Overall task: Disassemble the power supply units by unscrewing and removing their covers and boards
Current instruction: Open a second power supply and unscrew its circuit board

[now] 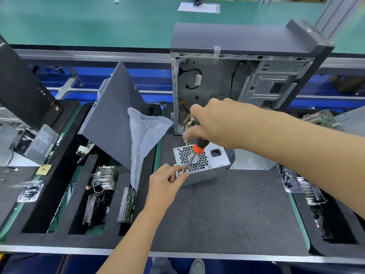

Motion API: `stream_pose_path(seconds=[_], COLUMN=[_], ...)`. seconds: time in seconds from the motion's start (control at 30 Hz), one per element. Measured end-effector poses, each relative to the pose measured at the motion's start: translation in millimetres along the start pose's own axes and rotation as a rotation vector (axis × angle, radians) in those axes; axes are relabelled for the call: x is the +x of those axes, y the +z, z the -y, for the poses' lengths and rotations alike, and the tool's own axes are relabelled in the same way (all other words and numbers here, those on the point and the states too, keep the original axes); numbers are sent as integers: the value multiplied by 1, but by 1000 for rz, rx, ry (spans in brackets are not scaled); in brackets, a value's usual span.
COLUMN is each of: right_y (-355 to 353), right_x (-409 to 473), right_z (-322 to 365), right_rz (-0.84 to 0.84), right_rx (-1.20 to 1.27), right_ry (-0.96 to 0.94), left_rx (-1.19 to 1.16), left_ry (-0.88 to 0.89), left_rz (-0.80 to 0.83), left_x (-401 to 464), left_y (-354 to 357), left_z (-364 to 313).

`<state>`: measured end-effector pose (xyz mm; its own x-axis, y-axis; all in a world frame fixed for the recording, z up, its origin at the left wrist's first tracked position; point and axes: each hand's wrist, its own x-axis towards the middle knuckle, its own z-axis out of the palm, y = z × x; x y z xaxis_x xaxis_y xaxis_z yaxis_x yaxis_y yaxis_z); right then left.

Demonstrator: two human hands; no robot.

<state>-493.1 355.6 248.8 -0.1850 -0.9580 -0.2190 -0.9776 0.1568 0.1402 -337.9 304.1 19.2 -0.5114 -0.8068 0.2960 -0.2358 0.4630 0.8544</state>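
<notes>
At mat's middle, power supply [205,163] (screwdriver [194,155] touching).

No legible text: labels on the spare power supply [42,144] and case cable tag [197,79] blurred.

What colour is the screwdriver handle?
Black with an orange collar: the screwdriver handle shows in the head view, below the right hand.

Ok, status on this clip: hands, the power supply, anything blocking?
Right hand grips screwdriver, tip at power supply corner. Left hand pinches there, steadying. Cover on. Wire bundle behind; nothing blocking.
</notes>
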Motion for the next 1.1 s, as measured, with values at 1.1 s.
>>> stream_pose_path(seconds=[1.1], right_y=[-1], right_x=[-10], right_z=[-57], right_rz=[-235], right_rx=[428], right_ry=[-21], left_rx=[-867], left_ry=[-859], left_rz=[-89], left_x=[19], left_y=[-5], left_z=[5])
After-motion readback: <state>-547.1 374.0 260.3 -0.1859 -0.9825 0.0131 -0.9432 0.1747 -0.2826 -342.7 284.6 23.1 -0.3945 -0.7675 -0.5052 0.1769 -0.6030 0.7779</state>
